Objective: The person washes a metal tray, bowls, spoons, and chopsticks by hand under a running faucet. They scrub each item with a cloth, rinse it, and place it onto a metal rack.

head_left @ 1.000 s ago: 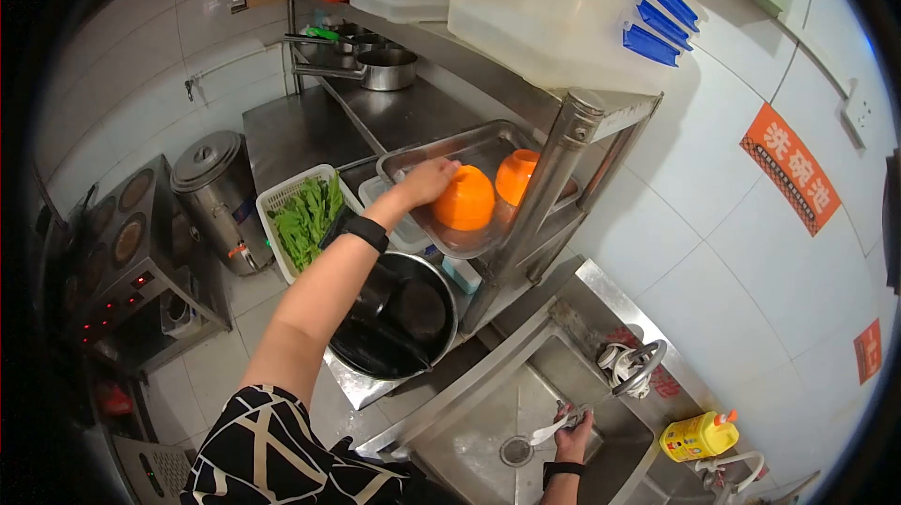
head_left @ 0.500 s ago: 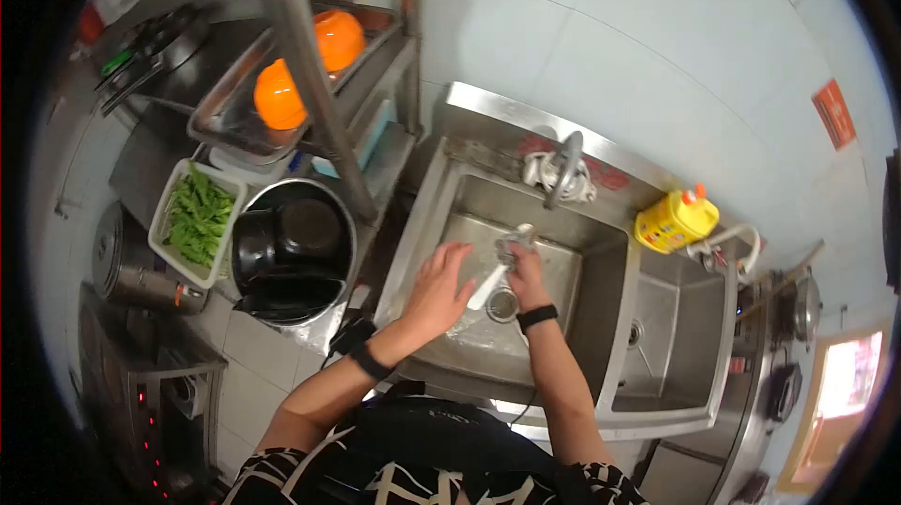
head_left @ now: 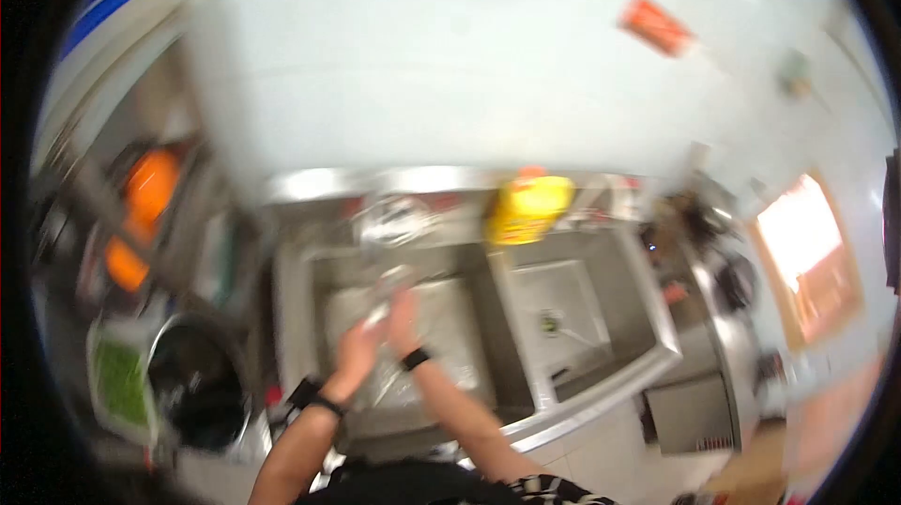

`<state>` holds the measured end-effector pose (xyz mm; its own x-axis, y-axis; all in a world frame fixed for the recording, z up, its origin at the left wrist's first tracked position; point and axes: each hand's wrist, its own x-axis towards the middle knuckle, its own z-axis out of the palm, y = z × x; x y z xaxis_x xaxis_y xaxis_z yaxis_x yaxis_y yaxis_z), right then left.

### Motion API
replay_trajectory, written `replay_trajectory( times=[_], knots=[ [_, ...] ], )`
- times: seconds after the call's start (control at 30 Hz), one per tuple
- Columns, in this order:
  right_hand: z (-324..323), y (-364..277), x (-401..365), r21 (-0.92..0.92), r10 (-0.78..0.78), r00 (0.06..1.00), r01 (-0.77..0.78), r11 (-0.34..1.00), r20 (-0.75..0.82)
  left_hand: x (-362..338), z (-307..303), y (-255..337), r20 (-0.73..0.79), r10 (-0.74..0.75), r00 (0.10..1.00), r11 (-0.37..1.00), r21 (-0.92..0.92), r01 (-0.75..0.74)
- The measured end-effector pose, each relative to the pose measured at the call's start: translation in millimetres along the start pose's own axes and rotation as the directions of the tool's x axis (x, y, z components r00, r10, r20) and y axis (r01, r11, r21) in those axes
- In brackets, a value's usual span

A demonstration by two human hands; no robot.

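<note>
Both hands are together over the left sink basin (head_left: 479,317), blurred by motion. My right hand (head_left: 402,319) is closed around a shiny metal utensil (head_left: 396,278) with a pale handle; blur hides its exact kind. My left hand (head_left: 357,355) is right beside it, its fingers closed at the pale handle end. A faucet (head_left: 369,223) stands just behind the hands, with a whitish metallic bundle (head_left: 404,219) on the ledge next to it. Wet shine covers the basin floor below.
A yellow bottle (head_left: 530,209) stands on the back ledge. To the right is a second basin (head_left: 601,289) with a drain. On the left are a rack (head_left: 174,270) with orange bowls (head_left: 150,188), a tub of greens (head_left: 120,378) and a large pot with dark contents (head_left: 197,383).
My left hand, earlier spread open and apart, has come in against my right hand and closed at the utensil. The camera view has swung right and up.
</note>
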<state>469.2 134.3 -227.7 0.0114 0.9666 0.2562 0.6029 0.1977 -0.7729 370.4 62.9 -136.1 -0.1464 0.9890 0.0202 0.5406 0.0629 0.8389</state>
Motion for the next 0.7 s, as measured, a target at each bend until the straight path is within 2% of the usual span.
replay_trajectory(
  times=[0.03,0.07,0.1,0.13,0.2,0.23,0.3,0.33,0.4,0.43,0.5,0.53,0.6,0.63,0.7],
  knots=[
    [53.2,58.2,-4.1,-0.054,-0.159,0.971,0.152,0.987,-0.181,9.1,-0.4,-4.4,0.067,-0.022,0.997,0.999,0.037,0.02],
    [72.6,62.4,-7.1,-0.086,-0.241,0.945,0.227,0.97,-0.222,25.1,16.5,-43.4,0.107,-0.055,0.993,0.997,-0.046,0.06],
    [41.5,9.6,-2.4,0.624,0.073,0.994,-0.105,0.774,0.077,23.5,7.5,-8.8,-0.034,0.07,0.997,0.994,-0.076,-0.073],
    [5.3,-50.8,1.9,0.904,0.374,0.855,-0.418,0.084,0.36,36.9,31.8,-65.3,-0.045,0.025,0.999,0.97,-0.239,-0.035],
    [-1.1,-59.9,8.2,0.909,0.328,0.874,-0.407,0.093,0.358,30.2,14.1,-30.6,0.059,-0.278,0.959,0.856,-0.437,0.275],
    [-0.7,-58.5,12.0,0.915,0.329,0.879,-0.393,0.089,0.346,33.1,12.6,-34.4,0.063,-0.265,0.962,0.862,-0.431,0.266],
    [-2.5,-53.4,17.3,0.911,0.303,0.897,-0.381,0.16,0.322,33.3,9.8,-43.7,0.116,-0.284,0.952,0.909,-0.283,0.306],
    [-0.8,-52.0,18.0,0.91,0.299,0.898,-0.382,0.16,0.324,26.8,4.7,-25.2,0.112,-0.285,0.952,0.909,-0.284,0.306],
    [9.1,-49.2,19.5,0.907,0.433,0.87,-0.357,0.223,0.236,9.6,-10.0,30.0,0.102,-0.206,0.973,0.965,-0.141,0.219],
    [18.4,-43.2,18.7,0.91,0.435,0.872,-0.348,0.225,0.226,13.4,-5.3,17.6,0.108,-0.197,0.975,0.967,-0.141,0.211],
    [42.2,-29.0,11.5,0.717,0.48,0.856,-0.456,0.527,0.191,23.2,9.1,-30.5,-0.064,0.026,0.998,0.962,-0.269,-0.043],
    [50.9,-28.1,7.1,0.718,0.484,0.856,-0.452,0.528,0.183,27.4,10.2,-43.8,-0.058,0.032,0.998,0.961,-0.271,-0.047],
    [63.5,-32.9,-5.6,0.631,0.423,0.903,-0.373,0.681,0.076,30.2,13.2,-62.5,-0.218,0.122,0.968,0.984,0.158,-0.088],
    [61.8,-36.9,-6.6,0.682,0.427,0.896,-0.386,0.621,0.119,32.2,18.8,-63.4,-0.263,-0.008,0.965,0.992,0.118,0.041],
    [51.3,-51.5,-9.4,0.669,0.433,0.897,-0.376,0.641,0.088,41.2,23.7,-86.4,-0.241,-0.027,0.97,0.995,0.085,0.049]
  ],
)
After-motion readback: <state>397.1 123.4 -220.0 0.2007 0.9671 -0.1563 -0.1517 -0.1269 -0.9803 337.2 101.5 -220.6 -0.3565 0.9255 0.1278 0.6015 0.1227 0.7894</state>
